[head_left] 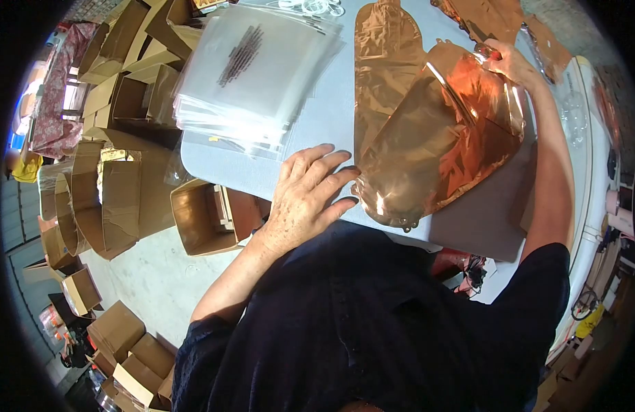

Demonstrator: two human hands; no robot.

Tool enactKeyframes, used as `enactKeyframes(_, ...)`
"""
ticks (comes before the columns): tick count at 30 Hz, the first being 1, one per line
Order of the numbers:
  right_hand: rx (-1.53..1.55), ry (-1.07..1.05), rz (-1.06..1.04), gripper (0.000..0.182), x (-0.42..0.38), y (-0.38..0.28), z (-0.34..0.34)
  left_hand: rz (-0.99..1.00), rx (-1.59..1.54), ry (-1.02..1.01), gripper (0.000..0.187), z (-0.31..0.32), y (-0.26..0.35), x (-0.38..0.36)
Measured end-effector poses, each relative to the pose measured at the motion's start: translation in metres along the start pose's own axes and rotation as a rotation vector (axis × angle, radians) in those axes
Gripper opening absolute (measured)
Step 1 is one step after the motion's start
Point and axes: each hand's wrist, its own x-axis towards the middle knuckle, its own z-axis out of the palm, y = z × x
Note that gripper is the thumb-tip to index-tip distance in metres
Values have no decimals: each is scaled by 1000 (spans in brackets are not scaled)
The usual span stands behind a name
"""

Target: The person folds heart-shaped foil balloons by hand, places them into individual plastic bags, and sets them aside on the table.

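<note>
A shiny copper-coloured foil balloon (406, 165), flat and uninflated, lies slantwise near the table's front edge, its right part lifted and creased. My right hand (506, 65) is closed on its upper right corner. Beneath it, another flat foil balloon (386, 41) reaches toward the back of the table. My left hand (307, 189) is at the front edge with fingers spread and nothing in them, fingertips right beside the near foil balloon. To the left of the balloons sits a stack of clear plastic bags (262, 75) with a dark printed patch.
More copper foil (489, 17) lies at the back right of the light blue table (324, 103). White cords (314, 7) are at the back edge. Open cardboard boxes (118, 199) crowd the floor to the left, one box (194, 216) close by the table's front left edge.
</note>
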Motion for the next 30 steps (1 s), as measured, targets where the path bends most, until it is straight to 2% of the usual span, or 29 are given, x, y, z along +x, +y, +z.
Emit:
enactKeyframes(4,-50,25,-103,48,9,15,2,-17,5,-11,43,0,1,1)
enactKeyframes(7,-8,-5,-90,46,11,21,1,6,3,-22,39,1,0,0)
enactKeyframes(11,-15,-40,-122,35,11,18,-1,47,37,-53,31,-1,-1,0)
enactKeyframes(16,-118,57,-184,31,13,22,4,61,47,-21,44,0,0,2)
enactKeyframes(22,-143,89,-196,40,13,22,1,6,33,8,52,3,2,2)
enactKeyframes(24,-274,313,-292,44,7,23,10,-8,46,23,51,4,4,2)
enactKeyframes(25,-340,428,-337,47,-2,13,15,-11,58,30,51,5,5,3)
enactKeyframes(27,-566,510,-325,51,-32,-24,24,-16,74,41,51,6,6,4)
enactKeyframes(29,-513,526,-540,51,-76,-79,55,-24,83,53,50,8,6,3)
enactKeyframes(30,-516,449,-558,51,-96,-90,84,-23,88,54,50,8,6,3)
